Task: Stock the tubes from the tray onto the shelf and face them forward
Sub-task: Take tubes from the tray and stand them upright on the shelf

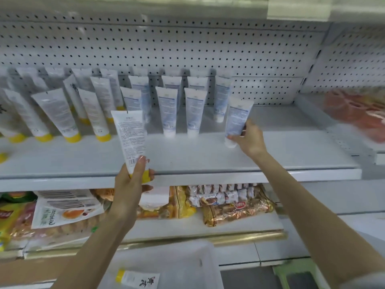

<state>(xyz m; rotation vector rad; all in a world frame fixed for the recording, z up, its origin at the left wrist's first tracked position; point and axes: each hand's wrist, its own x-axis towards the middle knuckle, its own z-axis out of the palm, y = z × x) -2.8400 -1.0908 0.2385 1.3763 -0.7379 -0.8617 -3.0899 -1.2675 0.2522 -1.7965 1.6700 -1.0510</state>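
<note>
Two tubes on the go: right hand [250, 138] clamped on white-cap tube [238, 119], cap down on shelf [270, 155], right of white-cap row [179, 109]. Left hand [129, 184] grips yellow-cap tube [130, 138] at near edge. Imo: stand it level with the row, twist label forward, then release.

1. Left hand [133, 184] grips a yellow-capped tube [130, 138] cap-down at the front edge of the shelf [270, 155], printed back facing the camera.
2. Right hand [251, 140] holds a white-capped tube [238, 119], tilted and cap-down, right of the standing white-capped row [167, 111]. Cap contact with the shelf is unclear.
3. Yellow-capped row [60, 115] stands at left, leaning.
4. Tray [187, 263] below, with one tube [137, 278] lying in it.
</note>
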